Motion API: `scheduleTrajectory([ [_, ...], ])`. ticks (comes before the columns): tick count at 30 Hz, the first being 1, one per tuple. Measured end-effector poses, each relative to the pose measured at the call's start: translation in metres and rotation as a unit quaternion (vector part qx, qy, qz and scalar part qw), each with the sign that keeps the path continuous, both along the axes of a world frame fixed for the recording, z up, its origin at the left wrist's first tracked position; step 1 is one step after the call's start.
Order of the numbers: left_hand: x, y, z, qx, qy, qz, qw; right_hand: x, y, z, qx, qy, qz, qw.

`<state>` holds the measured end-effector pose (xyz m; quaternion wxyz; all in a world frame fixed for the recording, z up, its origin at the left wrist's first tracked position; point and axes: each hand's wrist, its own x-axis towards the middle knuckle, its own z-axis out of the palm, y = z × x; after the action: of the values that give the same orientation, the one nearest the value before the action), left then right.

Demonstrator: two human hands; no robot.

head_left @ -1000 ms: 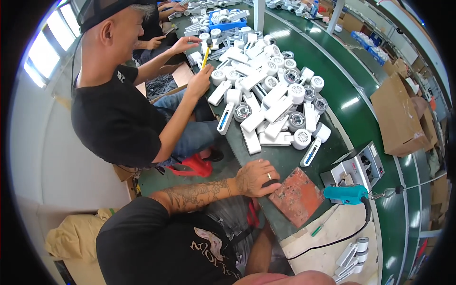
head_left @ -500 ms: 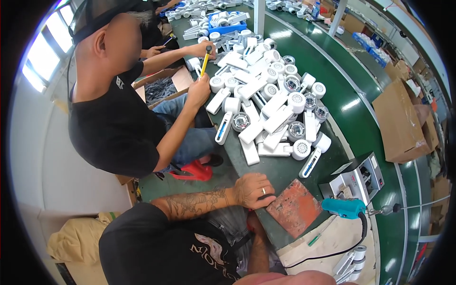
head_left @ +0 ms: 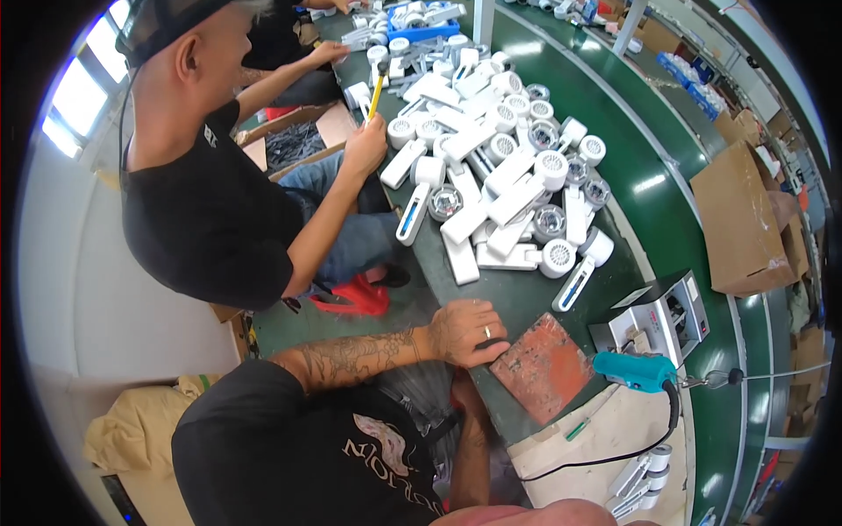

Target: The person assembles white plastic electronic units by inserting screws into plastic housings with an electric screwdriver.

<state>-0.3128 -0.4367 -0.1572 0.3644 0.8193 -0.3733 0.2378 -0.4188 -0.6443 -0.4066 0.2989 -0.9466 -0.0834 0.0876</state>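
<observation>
My left hand (head_left: pixel 467 333) rests on the edge of the dark green table (head_left: pixel 605 302), its tattooed forearm coming from the left. The fingers are curled together and a ring shows on one. A small black piece pokes out under them; its kind I cannot make out. Just right of this hand lies a worn reddish square board (head_left: pixel 544 368). My right forearm (head_left: pixel 472 451) points down to my lap, and the table edge and my left arm hide its hand. Beyond the board, a teal power tool (head_left: pixel 636 372) with a black cord hangs on a hook and wire.
White handheld fans (head_left: pixel 517 188) lie heaped on the table ahead. At left a co-worker (head_left: pixel 219 202) holds a yellow tool (head_left: pixel 377 92) beside an open carton of dark parts (head_left: pixel 298 145). A grey metal device (head_left: pixel 658 320) stands right, with a large carton (head_left: pixel 741 228) beyond.
The co-worker's far hand has left the yellow tool's black end and reached farther away. My left hand stays at the table edge. The view has shifted slightly.
</observation>
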Motion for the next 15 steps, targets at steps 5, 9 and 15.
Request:
scheduleTrajectory([
  [5,-0.004,-0.006,0.002,0.007,0.01,0.004,1.0,-0.05,0.03,0.039,0.08,0.038,-0.021,0.996],
  [9,-0.004,-0.004,-0.001,0.001,0.018,0.013,1.0,-0.079,0.035,0.19,0.095,0.153,0.021,0.983],
  [15,0.001,-0.012,-0.012,-0.01,0.037,-0.027,0.999,-0.096,0.013,0.34,0.351,0.123,-0.002,0.928],
])
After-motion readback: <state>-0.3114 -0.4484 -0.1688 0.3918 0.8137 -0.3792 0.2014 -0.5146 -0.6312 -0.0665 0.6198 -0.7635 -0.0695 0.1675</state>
